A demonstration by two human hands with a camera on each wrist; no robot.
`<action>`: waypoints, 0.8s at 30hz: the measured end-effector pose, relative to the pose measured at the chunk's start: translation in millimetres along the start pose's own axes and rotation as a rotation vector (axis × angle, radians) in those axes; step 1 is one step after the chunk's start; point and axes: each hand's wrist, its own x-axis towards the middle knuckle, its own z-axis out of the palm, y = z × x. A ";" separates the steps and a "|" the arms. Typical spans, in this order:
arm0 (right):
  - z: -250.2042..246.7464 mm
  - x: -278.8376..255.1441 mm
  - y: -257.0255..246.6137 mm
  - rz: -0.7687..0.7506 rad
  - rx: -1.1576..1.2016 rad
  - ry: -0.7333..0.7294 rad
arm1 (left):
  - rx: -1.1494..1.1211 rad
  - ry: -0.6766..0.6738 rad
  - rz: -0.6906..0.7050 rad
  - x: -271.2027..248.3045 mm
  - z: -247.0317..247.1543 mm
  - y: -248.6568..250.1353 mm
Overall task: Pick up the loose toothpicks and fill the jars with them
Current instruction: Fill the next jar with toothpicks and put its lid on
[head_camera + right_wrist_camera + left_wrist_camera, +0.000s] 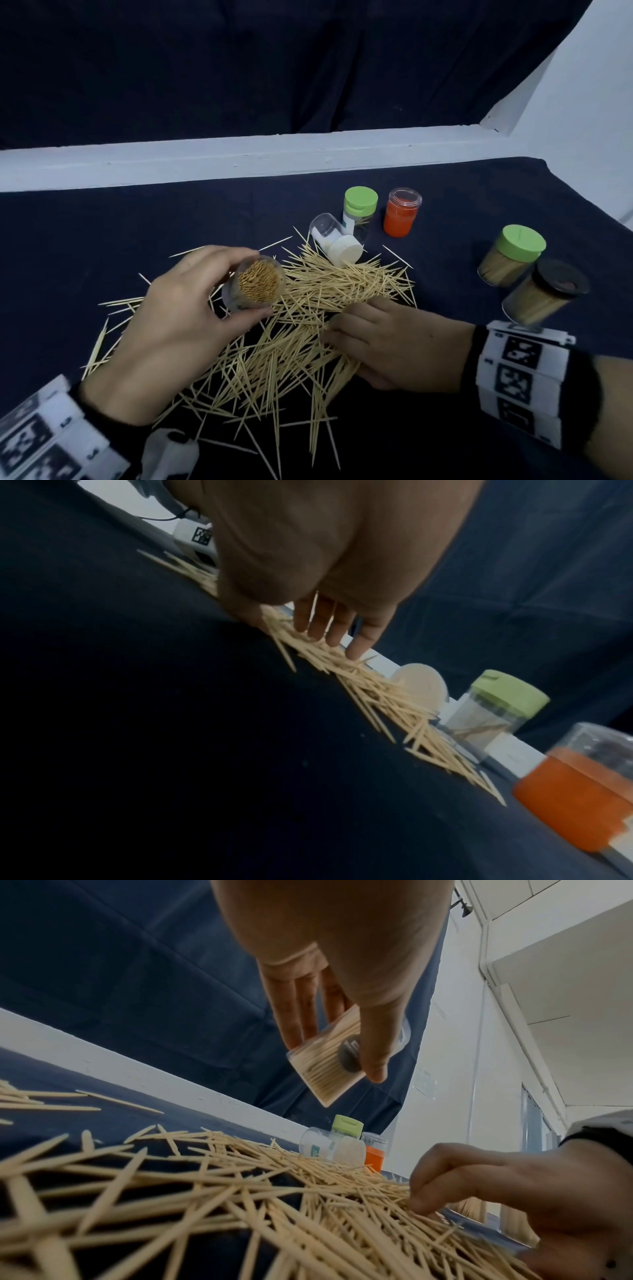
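My left hand (191, 308) grips a clear, lidless jar (255, 286) packed with upright toothpicks and holds it tilted above the left part of the pile; in the left wrist view the jar (325, 1064) hangs between thumb and fingers. The loose toothpicks (308, 329) lie heaped on the dark blue cloth. My right hand (346, 325) is down on the right side of the pile, its bent fingers (325, 631) and thumb closing on a bunch of toothpicks (377, 693).
Behind the pile lie a clear jar with a white lid (337, 243) on its side, a nearly empty green-lidded jar (359, 205) and an orange jar (401, 212). At right stand two full jars, green-lidded (510, 255) and black-lidded (544, 291). A white ledge (239, 161) borders the back.
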 end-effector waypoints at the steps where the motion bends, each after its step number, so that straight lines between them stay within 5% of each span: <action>1: 2.3 4.7 -1.1 0.012 -0.008 0.018 | 0.005 -0.003 -0.005 -0.1 0.5 -0.8; 14: 11.9 29.0 -10.3 0.186 -0.184 0.168 | 0.092 -0.035 -0.009 0.7 8.8 0.0; 24: 1.4 29.0 -3.7 0.280 0.069 0.039 | 0.110 -0.065 -0.040 2.0 10.4 -4.0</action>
